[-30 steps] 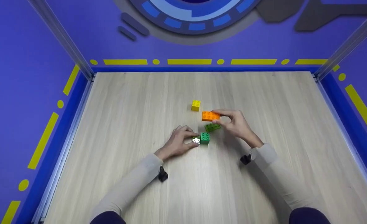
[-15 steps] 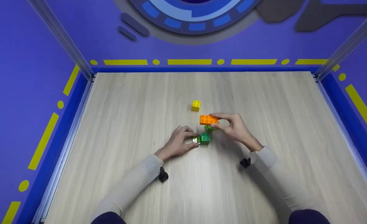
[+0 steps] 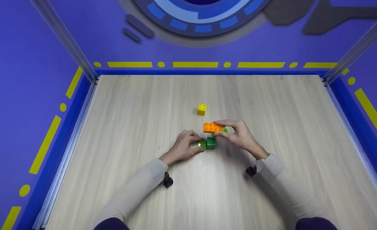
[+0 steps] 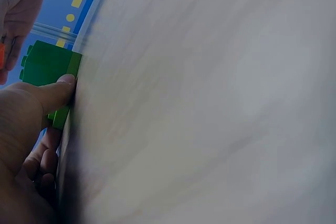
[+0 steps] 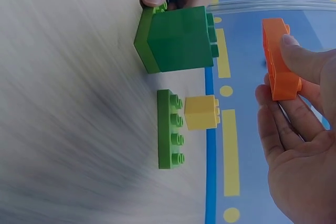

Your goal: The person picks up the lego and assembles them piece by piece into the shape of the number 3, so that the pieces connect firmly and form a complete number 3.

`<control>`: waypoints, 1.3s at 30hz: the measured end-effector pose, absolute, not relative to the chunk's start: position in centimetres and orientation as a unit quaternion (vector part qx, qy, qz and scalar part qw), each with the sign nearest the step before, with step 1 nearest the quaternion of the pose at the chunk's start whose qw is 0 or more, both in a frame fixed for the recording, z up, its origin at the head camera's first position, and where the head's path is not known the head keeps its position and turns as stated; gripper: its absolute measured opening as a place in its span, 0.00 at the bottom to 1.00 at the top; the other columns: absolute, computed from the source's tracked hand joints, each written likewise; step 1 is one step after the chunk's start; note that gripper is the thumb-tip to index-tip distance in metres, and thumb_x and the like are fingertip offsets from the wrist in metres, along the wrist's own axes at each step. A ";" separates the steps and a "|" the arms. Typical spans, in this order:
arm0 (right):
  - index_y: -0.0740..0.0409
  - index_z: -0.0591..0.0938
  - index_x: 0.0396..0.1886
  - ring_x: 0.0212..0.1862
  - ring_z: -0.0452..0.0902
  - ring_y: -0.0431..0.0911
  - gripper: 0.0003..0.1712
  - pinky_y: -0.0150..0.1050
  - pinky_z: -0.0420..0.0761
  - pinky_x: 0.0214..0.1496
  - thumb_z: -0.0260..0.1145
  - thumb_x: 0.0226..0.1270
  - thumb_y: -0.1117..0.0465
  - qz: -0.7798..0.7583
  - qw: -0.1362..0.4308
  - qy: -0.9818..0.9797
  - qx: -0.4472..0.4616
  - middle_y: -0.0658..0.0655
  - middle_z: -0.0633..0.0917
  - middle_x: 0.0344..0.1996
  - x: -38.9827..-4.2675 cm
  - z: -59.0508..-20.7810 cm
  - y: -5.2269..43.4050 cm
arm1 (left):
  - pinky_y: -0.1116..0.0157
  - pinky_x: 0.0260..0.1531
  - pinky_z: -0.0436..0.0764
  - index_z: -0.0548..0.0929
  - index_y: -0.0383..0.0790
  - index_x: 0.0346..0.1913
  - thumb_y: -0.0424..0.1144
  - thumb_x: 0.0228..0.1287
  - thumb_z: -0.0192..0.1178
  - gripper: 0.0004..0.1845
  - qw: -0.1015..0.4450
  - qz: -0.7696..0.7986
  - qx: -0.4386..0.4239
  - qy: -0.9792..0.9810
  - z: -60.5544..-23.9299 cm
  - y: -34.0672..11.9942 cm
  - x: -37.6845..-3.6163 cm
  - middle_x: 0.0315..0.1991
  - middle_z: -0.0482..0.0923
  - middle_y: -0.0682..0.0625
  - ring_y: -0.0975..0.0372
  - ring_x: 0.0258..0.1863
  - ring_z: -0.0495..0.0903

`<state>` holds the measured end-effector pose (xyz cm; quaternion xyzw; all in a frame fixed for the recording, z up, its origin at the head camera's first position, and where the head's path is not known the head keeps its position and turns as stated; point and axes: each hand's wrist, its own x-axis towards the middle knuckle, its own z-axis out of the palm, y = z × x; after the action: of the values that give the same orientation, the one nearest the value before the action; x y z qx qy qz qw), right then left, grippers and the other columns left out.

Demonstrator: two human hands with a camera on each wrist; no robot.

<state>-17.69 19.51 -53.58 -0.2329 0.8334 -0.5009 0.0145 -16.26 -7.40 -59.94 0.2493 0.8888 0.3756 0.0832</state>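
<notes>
My left hand pinches a light green flat toy brick between thumb and fingers, low on the tabletop. On one end of that flat brick sits a taller dark green brick, studs up. My right hand holds an orange brick by its long sides, raised behind the dark green one and apart from it. A second light green flat brick lies on the table, partly covered by the orange brick in the head view. Farther back stands a yellow brick.
The wooden tabletop is bounded by a blue back wall and side walls with yellow markings. Metal posts stand at the back corners. A small black device is worn at each wrist.
My right hand has brought the orange brick nearer to me and slightly left, toward the dark green brick. The left hand keeps its hold in the same place.
</notes>
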 end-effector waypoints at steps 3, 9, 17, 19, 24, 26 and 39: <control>0.56 0.90 0.60 0.61 0.87 0.56 0.22 0.60 0.81 0.69 0.80 0.66 0.59 -0.502 0.019 0.832 -0.235 0.57 0.91 0.57 -17.6 -53.7 19.4 | 0.53 0.60 0.71 0.90 0.47 0.60 0.51 0.67 0.75 0.22 0.086 0.375 0.249 0.889 -59.9 -7.4 -16.2 0.52 0.81 0.53 0.57 0.53 0.74; 0.54 0.90 0.60 0.60 0.87 0.55 0.21 0.59 0.82 0.69 0.79 0.67 0.60 -0.504 0.025 0.832 -0.232 0.56 0.91 0.57 -17.3 -53.9 19.2 | 0.53 0.59 0.71 0.90 0.48 0.60 0.50 0.67 0.75 0.21 0.079 0.375 0.252 0.889 -59.9 -7.3 -16.3 0.51 0.82 0.53 0.57 0.53 0.74; 0.53 0.90 0.60 0.61 0.87 0.55 0.22 0.60 0.82 0.68 0.80 0.66 0.58 -0.500 0.034 0.832 -0.238 0.56 0.91 0.57 -16.9 -54.3 18.9 | 0.54 0.60 0.71 0.91 0.47 0.59 0.50 0.67 0.76 0.21 0.088 0.376 0.243 0.890 -59.8 -7.3 -16.2 0.52 0.81 0.53 0.57 0.53 0.73; 0.53 0.90 0.60 0.61 0.87 0.55 0.22 0.60 0.82 0.68 0.80 0.67 0.58 -0.499 0.040 0.832 -0.240 0.56 0.91 0.57 -16.8 -54.5 18.8 | 0.54 0.61 0.71 0.91 0.46 0.58 0.50 0.67 0.76 0.21 0.087 0.374 0.243 0.891 -59.8 -7.3 -16.2 0.52 0.81 0.53 0.57 0.53 0.73; 0.50 0.91 0.60 0.61 0.87 0.53 0.21 0.58 0.81 0.70 0.79 0.67 0.55 -0.496 0.049 0.833 -0.239 0.53 0.91 0.57 -16.6 -54.9 18.6 | 0.53 0.60 0.72 0.91 0.42 0.58 0.51 0.67 0.76 0.22 0.087 0.371 0.240 0.893 -59.8 -7.3 -16.2 0.51 0.81 0.53 0.57 0.54 0.74; 0.50 0.91 0.59 0.61 0.87 0.52 0.21 0.57 0.82 0.70 0.79 0.68 0.55 -0.495 0.048 0.834 -0.241 0.53 0.91 0.56 -16.6 -55.1 18.5 | 0.53 0.61 0.72 0.90 0.41 0.59 0.51 0.67 0.76 0.23 0.089 0.371 0.239 0.893 -59.8 -7.3 -16.2 0.51 0.81 0.54 0.57 0.54 0.74; 0.51 0.91 0.59 0.57 0.89 0.50 0.21 0.55 0.84 0.66 0.79 0.68 0.55 -0.499 0.046 0.829 -0.250 0.52 0.91 0.56 -16.4 -55.6 18.4 | 0.54 0.60 0.73 0.90 0.44 0.59 0.52 0.67 0.75 0.23 0.081 0.370 0.243 0.893 -59.9 -7.3 -16.2 0.52 0.82 0.54 0.57 0.54 0.75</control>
<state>-16.42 18.45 -55.56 -0.2502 0.8286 -0.4987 0.0464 -16.19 -7.33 -59.88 0.2434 0.8931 0.3696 0.0811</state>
